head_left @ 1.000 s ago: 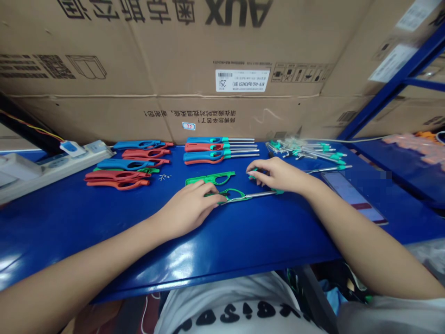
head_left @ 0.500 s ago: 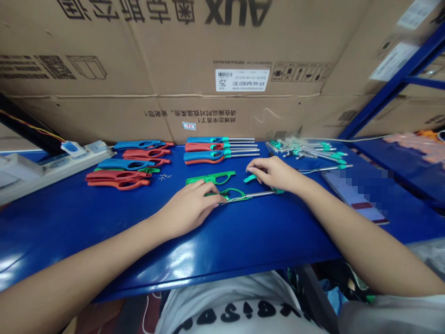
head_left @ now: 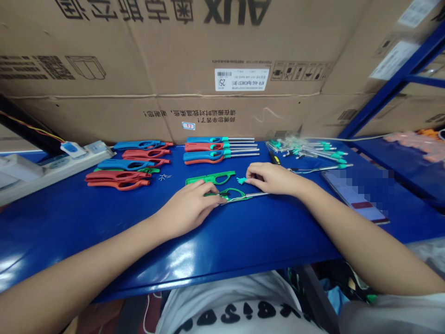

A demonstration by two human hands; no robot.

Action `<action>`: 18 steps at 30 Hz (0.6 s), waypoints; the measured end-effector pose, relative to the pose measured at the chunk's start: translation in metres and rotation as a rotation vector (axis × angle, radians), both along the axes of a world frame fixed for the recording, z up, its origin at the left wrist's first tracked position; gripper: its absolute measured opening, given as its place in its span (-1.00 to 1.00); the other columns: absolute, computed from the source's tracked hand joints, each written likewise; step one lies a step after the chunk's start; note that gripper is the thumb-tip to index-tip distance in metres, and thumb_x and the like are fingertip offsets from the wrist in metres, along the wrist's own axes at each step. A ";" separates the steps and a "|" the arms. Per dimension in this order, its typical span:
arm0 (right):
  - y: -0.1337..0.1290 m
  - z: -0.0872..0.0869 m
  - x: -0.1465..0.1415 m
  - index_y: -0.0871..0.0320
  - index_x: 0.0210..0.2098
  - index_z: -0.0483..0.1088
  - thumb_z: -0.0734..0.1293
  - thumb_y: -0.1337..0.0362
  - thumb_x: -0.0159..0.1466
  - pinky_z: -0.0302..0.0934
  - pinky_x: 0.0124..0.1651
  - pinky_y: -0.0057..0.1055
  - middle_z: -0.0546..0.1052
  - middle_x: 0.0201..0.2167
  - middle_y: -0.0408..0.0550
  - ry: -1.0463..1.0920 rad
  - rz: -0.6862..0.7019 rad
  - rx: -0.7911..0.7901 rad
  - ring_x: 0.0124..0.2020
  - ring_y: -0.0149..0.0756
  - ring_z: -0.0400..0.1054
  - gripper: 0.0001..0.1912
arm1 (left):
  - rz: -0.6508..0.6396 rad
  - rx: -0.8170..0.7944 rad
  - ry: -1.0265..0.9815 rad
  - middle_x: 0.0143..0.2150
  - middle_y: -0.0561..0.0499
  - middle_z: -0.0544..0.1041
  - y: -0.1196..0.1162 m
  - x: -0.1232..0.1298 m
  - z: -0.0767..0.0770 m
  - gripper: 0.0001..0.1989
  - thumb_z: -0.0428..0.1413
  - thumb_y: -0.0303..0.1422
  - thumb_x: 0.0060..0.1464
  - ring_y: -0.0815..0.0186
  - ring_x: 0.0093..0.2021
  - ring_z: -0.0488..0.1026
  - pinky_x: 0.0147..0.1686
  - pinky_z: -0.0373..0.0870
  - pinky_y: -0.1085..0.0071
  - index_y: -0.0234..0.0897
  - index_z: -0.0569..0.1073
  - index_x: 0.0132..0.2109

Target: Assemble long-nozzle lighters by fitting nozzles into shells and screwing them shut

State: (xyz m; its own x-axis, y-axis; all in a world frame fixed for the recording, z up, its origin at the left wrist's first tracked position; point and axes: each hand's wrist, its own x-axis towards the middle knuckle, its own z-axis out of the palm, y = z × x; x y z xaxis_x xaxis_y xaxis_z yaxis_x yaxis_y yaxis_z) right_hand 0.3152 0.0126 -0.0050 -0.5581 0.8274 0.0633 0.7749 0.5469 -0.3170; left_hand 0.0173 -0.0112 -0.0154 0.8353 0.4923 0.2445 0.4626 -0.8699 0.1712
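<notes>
Right fingers (head_left: 256,183) pinch a teal piece (head_left: 241,180); left fingers (head_left: 209,187) hide part of the nearer green handle (head_left: 244,196), grip unclear.

Green shell (head_left: 235,191): your left hand (head_left: 189,206) hides its left end.
Tube (head_left: 258,195): your right hand (head_left: 273,179) covers its right end.
Teal piece (head_left: 241,180): that same hand hides part of it, and its details are too small to tell.
Pins (head_left: 165,177): too small for you to count.
Rod pile (head_left: 313,150): blurred, its pieces hiding one another.
Phone (head_left: 347,190): pixelated squares mask its right edge.
Carton (head_left: 174,55): cut off at the top; you cannot read its smallest print.
Power strip (head_left: 88,155): cut by the left edge.
Orange parts (head_left: 412,144): blurred, cut by the right edge.
</notes>
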 end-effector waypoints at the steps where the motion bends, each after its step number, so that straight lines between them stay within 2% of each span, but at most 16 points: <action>1: 0.000 -0.001 0.000 0.14 -0.26 0.39 0.22 0.22 0.41 0.13 -0.25 -0.39 0.51 -0.22 -0.02 -0.010 0.016 -0.011 -0.26 -0.27 0.36 -0.82 | -0.001 -0.002 -0.002 0.00 -0.08 0.51 0.000 0.000 0.000 -0.71 -0.02 -0.36 0.39 0.15 -0.02 0.45 -0.05 0.43 0.19 -0.08 0.55 0.10; 3: 0.001 -0.001 0.000 0.14 -0.25 0.37 0.19 0.26 0.42 0.12 -0.26 -0.39 0.51 -0.20 -0.01 -0.042 0.023 -0.021 -0.23 -0.26 0.36 -0.83 | 0.001 -0.006 -0.007 0.00 -0.08 0.51 0.001 0.000 0.000 -0.71 -0.01 -0.37 0.38 0.15 -0.01 0.45 -0.04 0.43 0.20 -0.07 0.55 0.09; 6: -0.001 0.003 0.000 0.12 -0.25 0.36 0.22 0.21 0.40 0.06 -0.34 -0.40 0.51 -0.19 -0.02 -0.128 -0.074 0.004 -0.26 -0.26 0.35 -0.86 | 0.006 -0.005 -0.012 0.00 -0.08 0.51 0.001 0.000 -0.001 -0.71 0.00 -0.38 0.38 0.16 0.00 0.45 -0.03 0.44 0.20 -0.07 0.56 0.09; 9: -0.003 0.009 0.000 0.12 -0.23 0.36 0.19 0.25 0.40 0.06 -0.33 -0.40 0.52 -0.17 0.00 -0.148 -0.133 0.057 -0.23 -0.23 0.36 -0.85 | 0.006 -0.001 -0.012 -0.01 -0.07 0.52 0.001 0.000 -0.001 -0.71 0.00 -0.38 0.38 0.16 -0.01 0.45 -0.04 0.44 0.20 -0.06 0.56 0.09; 11: -0.005 0.012 0.000 0.12 -0.21 0.37 0.17 0.27 0.41 0.10 -0.28 -0.39 0.53 -0.18 -0.01 -0.085 -0.105 0.056 -0.21 -0.24 0.37 -0.84 | 0.005 -0.002 -0.011 0.00 -0.07 0.52 0.001 0.000 -0.001 -0.71 0.00 -0.37 0.38 0.16 -0.01 0.45 -0.04 0.44 0.20 -0.06 0.56 0.09; 15: -0.007 0.012 0.000 0.11 -0.17 0.39 0.27 0.08 0.38 0.14 -0.27 -0.38 0.52 -0.19 -0.03 0.005 -0.035 -0.003 -0.26 -0.26 0.36 -0.77 | 0.001 0.005 -0.001 0.00 -0.07 0.52 0.001 0.000 -0.001 -0.70 -0.01 -0.37 0.38 0.15 0.01 0.45 -0.02 0.45 0.19 -0.07 0.56 0.10; 18: -0.005 0.005 -0.002 0.12 -0.18 0.37 0.20 0.12 0.43 0.15 -0.25 -0.36 0.48 -0.18 0.00 -0.020 0.004 -0.012 -0.26 -0.26 0.36 -0.77 | 0.001 0.026 0.012 0.01 -0.07 0.52 0.000 -0.001 0.000 -0.69 -0.02 -0.37 0.39 0.15 0.00 0.46 -0.03 0.46 0.19 -0.06 0.55 0.11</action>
State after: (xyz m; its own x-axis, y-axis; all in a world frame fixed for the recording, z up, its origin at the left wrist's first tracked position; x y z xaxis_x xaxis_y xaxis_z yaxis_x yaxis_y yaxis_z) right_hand 0.3136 0.0079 -0.0005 -0.5627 0.8256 0.0420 0.7788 0.5464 -0.3081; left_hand 0.0168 -0.0112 -0.0159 0.8381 0.4863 0.2472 0.4650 -0.8738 0.1424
